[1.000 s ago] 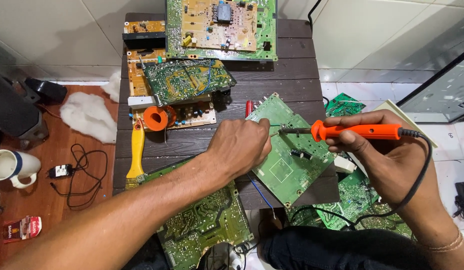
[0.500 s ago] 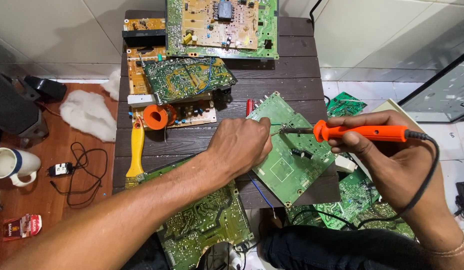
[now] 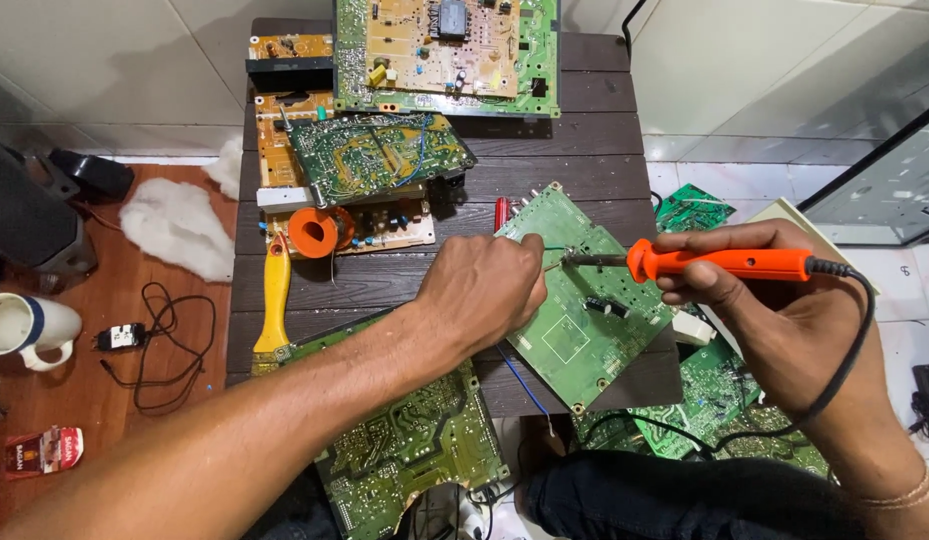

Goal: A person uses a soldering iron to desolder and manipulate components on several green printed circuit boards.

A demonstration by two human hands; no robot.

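Two hands work over a green circuit board [image 3: 574, 310] lying tilted on the dark worktop [image 3: 584, 130] — the left hand [image 3: 484, 290] stays pressed on it, fingers curled together. The right hand [image 3: 774, 320], fingers clamped on an orange soldering iron [image 3: 719, 263], has moved its tip closer — beside the left fingers.

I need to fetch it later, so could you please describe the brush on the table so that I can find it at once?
Start at the dark wooden table crowded with green circuit boards and go to its left edge. Below the orange spool of solder wire lies the brush, lengthwise, bristles toward the person. Its bright yellow handle is the only yellow tool there.
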